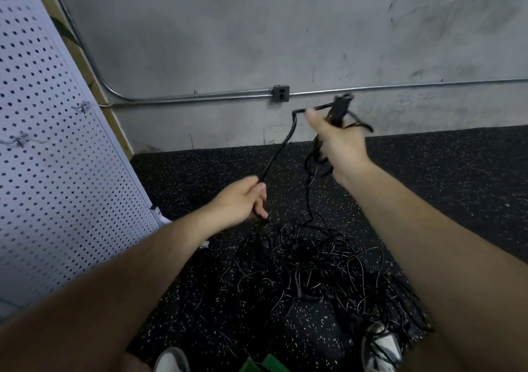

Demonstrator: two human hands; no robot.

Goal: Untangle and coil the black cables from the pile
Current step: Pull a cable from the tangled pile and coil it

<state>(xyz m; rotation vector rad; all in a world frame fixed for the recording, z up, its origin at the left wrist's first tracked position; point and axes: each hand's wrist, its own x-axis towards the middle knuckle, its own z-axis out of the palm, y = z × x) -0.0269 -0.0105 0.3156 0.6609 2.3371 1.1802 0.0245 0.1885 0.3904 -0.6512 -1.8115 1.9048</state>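
Black cable (278, 152) between both hands (243, 197) (340, 143)

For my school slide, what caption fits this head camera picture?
Left hand and right hand lift a black cable from the tangled pile.

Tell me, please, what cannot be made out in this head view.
Head view, cable bundle in the right hand: motion-blurred, loops uncountable.
Head view, left hand: its fingers hide the cable inside the grip.
Head view, pile: black on dark floor, individual strands indistinguishable.
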